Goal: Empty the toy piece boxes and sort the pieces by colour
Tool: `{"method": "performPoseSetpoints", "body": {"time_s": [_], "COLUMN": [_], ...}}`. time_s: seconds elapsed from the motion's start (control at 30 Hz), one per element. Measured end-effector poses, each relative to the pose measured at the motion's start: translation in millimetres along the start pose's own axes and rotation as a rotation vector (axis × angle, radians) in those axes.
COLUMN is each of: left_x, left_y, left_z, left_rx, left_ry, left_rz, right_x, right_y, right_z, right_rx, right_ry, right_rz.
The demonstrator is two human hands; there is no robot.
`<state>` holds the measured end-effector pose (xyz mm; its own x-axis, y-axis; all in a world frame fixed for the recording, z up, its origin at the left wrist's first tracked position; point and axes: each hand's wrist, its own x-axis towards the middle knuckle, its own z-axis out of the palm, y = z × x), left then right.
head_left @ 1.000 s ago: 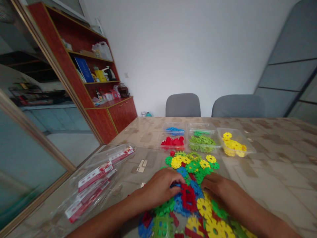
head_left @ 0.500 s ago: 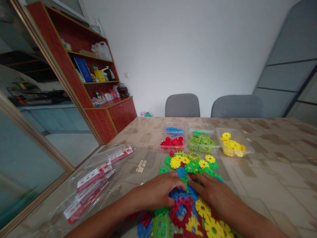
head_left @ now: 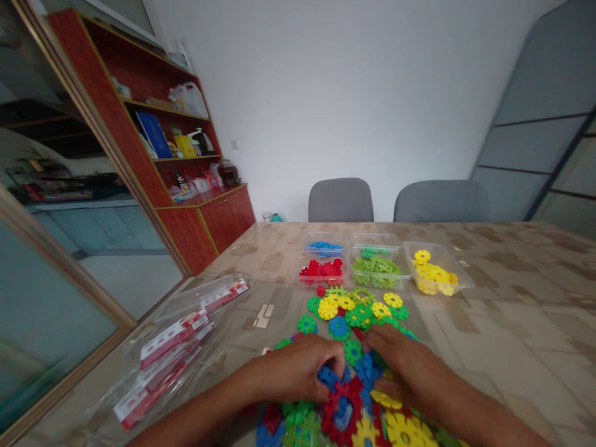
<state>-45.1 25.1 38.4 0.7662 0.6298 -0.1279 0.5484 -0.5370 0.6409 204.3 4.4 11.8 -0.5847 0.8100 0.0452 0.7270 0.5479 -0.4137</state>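
Interlocking plastic pieces in red, blue, green and yellow lie in a heap in front of me. My left hand [head_left: 305,367] curls into its left side, thumb and fingertips closed around a blue piece [head_left: 328,375]. On the right, my right hand [head_left: 401,357] rests in the heap with fingers stretched and thumb apart, beside more blue pieces [head_left: 369,367] and a yellow notched disc [head_left: 386,400]. A green notched disc [head_left: 352,351] lies between the hands. Nearest me is a red toothed square frame [head_left: 356,390]. Some fingertips are hidden.
Beyond the heap stand clear tubs of red pieces [head_left: 322,271], blue pieces [head_left: 326,248], light-green pieces [head_left: 376,272] and yellow discs [head_left: 435,276]. Clear plastic bags with red-and-white labels [head_left: 174,335] lie on the left of the table [head_left: 507,323]. Two grey chairs [head_left: 341,200] are behind it.
My left thumb and fingers have drawn in around a blue piece. The right hand has shifted slightly, its thumb now down by a tilted yellow disc. The green disc between them shows more fully.
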Motion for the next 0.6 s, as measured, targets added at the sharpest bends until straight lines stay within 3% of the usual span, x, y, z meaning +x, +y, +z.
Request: {"method": "performPoseSetpoints", "body": {"time_s": [0.23,0.5,0.6], "left_x": [14,21,23], "left_y": [-9,-2,-2], "left_z": [-0.8,13.1,18.8], "left_rx": [-0.341,-0.488,-0.409], "left_ry": [0.264,0.253,0.293], "left_rz": [-0.076,-0.034,-0.004], "right_x": [4,17,18], "right_y": [3,-3,-7], "right_z": [-6,8,11], "right_rx": [0.206,0.484,0.607], "right_ry": [0.124,0.256,0.246], "right_rz": [-0.055,0.030,0.070]}}
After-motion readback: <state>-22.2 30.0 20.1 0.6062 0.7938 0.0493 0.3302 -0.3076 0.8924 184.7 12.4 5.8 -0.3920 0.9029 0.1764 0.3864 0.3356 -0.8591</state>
